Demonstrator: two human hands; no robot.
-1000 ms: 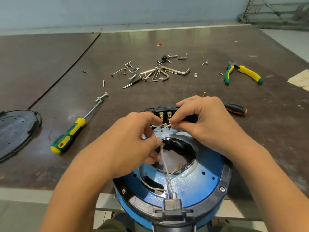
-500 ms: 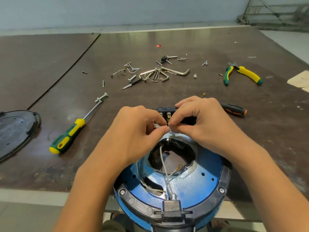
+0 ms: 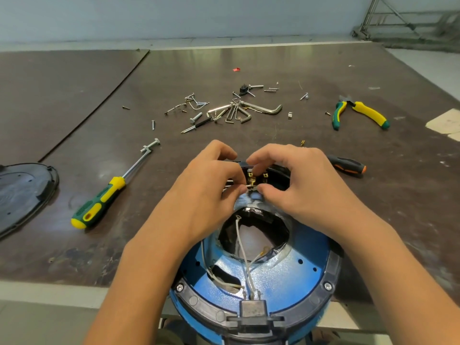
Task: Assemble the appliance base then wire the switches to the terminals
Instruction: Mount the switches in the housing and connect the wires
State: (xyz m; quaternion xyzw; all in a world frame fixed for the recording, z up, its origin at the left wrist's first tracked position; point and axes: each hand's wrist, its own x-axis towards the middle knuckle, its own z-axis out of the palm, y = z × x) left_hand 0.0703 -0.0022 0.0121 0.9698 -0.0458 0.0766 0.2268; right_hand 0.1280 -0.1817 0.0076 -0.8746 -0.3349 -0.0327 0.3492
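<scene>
1. Both hands have crept away from the centre opening to the far rim since a second ago, and one white wire has dropped out of the left hand's hold.
2. Now the left hand (image 3: 206, 195) pinches a wire end (image 3: 247, 186) between thumb and forefinger, right at the switch block (image 3: 257, 176).
3. Her or his right hand (image 3: 298, 185) curls round that switch block, forefinger hooked over its top and thumb tip just under the brass terminals; the two thumbs nearly touch.
4. Between the forearms sits the blue appliance base (image 3: 293, 267), at the near edge of the table (image 3: 298, 66), open side up. Its black socket (image 3: 252, 308) points toward the person and the switch block points away.
5. White wires (image 3: 245, 265) run lengthwise from the socket out across the opening, toward the far rim. The loose one ends in a small ring (image 3: 238, 217) above the hole.
6. Left of the base lies a green and yellow screwdriver (image 3: 99, 205), shaft aimed away and to the right.
7. Farther left rests a black cover (image 3: 22, 192).
8. An orange-tipped black handle (image 3: 348, 165) pokes out behind the right hand.
9. Hex keys (image 3: 249, 112) and loose screws lie scattered beyond, with pliers (image 3: 361, 113) well off to the right.
</scene>
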